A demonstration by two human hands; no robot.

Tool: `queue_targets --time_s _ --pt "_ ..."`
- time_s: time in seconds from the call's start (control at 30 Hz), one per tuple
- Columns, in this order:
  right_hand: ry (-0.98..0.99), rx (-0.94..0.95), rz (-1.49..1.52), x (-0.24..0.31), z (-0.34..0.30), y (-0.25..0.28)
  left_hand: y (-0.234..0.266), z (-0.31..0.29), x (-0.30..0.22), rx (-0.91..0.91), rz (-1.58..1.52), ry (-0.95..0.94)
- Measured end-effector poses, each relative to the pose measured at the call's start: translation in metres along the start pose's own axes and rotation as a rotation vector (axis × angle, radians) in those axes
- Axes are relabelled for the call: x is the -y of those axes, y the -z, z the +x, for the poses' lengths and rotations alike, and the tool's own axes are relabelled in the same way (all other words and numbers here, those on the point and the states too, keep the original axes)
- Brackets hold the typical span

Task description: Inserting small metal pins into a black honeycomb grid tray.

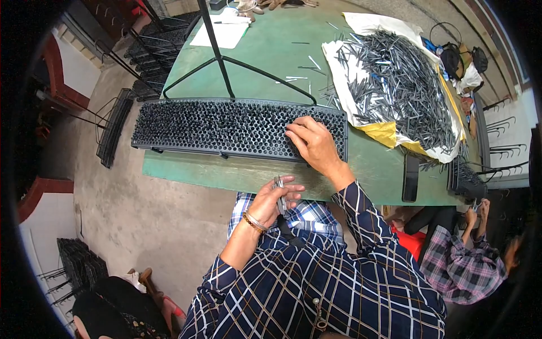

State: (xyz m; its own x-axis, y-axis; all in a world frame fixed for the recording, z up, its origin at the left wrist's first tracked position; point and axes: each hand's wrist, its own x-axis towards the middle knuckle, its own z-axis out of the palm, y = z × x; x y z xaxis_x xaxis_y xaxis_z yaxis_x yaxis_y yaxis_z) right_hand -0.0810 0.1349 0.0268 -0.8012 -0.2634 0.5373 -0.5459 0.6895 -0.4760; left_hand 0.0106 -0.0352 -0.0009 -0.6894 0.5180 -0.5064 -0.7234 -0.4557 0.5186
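Observation:
A long black rack [209, 129] full of small round holes lies across the near side of the green table. My right hand [317, 146] is over its right end, fingertips pinched together close to the holes. Whatever those fingers hold, if anything, is hidden. In front of the table edge, above my lap, my left hand [270, 202] is closed around a small bunch of slim grey sticks [279, 189]. A big heap of similar dark and silvery slim sticks [395, 82] rests on an opened white and yellow sack [377, 134] at the right.
A black wire frame [221, 56] rises behind the rack. Loose sticks [314, 62] are scattered on the green table [271, 34]. A dark phone [410, 178] lies by the right edge. Stacked black racks [149, 56] stand at the far left. A co-worker's hands [477, 212] are at the right.

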Motion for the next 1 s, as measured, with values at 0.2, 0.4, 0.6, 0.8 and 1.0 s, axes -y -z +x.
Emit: queue_targets --time_s 0.2,0.4,0.6,0.8,1.0 --pt "-0.395 0.195 0.452 0.014 -0.004 0.015 -0.011 -0.01 -0.014 0.061 -0.024 -0.073" --pt "-0.447 0.467 0.842 0.027 -0.025 0.019 -0.015 -0.006 -0.022 0.215 0.033 -0.105" --pt "-0.718 0.408 1.032 0.015 -0.038 0.018 -0.015 -0.003 -0.014 0.216 0.065 -0.066" --pt "-0.618 -0.106 0.665 0.002 -0.019 0.026 -0.013 0.005 -0.005 0.12 0.065 -0.054" --pt "-0.366 -0.175 0.364 -0.006 -0.01 0.011 -0.008 0.008 0.002 0.087 0.023 0.006"
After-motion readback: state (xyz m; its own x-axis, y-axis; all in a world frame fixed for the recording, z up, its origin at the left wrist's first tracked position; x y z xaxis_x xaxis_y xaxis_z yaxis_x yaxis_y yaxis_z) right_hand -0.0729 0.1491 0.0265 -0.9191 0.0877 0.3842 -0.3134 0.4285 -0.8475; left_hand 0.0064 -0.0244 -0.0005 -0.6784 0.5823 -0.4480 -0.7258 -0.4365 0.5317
